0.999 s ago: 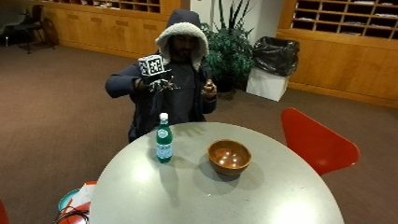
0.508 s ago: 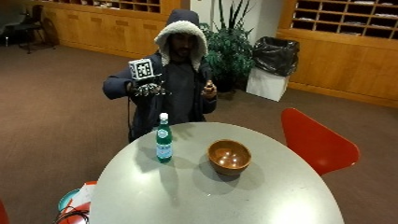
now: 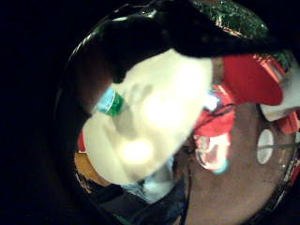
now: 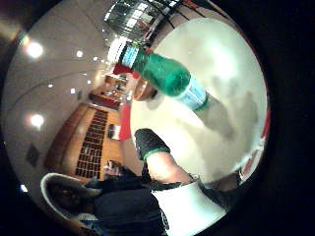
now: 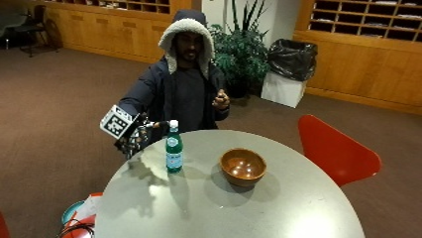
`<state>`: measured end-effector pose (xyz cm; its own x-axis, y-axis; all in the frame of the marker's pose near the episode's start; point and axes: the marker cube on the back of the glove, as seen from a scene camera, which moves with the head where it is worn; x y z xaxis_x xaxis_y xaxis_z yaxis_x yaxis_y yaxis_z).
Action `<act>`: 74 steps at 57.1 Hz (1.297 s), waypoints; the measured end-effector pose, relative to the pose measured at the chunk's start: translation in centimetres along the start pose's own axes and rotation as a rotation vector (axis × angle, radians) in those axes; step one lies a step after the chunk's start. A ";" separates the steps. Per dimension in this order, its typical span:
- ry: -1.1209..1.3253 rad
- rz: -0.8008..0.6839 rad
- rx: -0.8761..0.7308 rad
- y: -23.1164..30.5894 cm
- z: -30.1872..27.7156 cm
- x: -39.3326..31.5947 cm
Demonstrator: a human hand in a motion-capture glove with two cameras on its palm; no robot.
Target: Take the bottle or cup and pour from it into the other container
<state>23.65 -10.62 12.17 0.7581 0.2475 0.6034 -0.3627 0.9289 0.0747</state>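
A green glass bottle with a white cap and a blue label stands upright on the round pale table, near its far left edge. A brown wooden bowl sits to its right, a short gap away. My gloved right hand hangs at the table's edge, just left of the bottle and apart from it, with its fingers loose and holding nothing. In the thumb side palm view the bottle is close, with the bowl behind it and a gloved fingertip showing. In the little finger side palm view the bottle shows only in part.
A red chair stands at the table's right side. Red and white items lie on the floor by the table's left. The person's bare left hand is held at the chest. A plant and a bin stand far behind.
My right hand has come down from chest height to table level, ending just left of the bottle. Bottle and bowl have not moved.
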 end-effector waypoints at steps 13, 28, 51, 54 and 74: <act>-0.491 -0.058 -0.205 -7.1 7.0 -1.2; -0.658 -0.077 -0.153 -9.3 10.9 -2.7; -0.591 -0.136 0.025 -10.6 9.4 -4.9; -0.526 -0.167 0.015 -10.8 8.6 -6.0; 0.387 -0.205 -0.024 -16.7 8.2 -17.8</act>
<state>11.78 -32.75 6.69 0.9621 0.1379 0.2353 -0.1742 0.9746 0.1409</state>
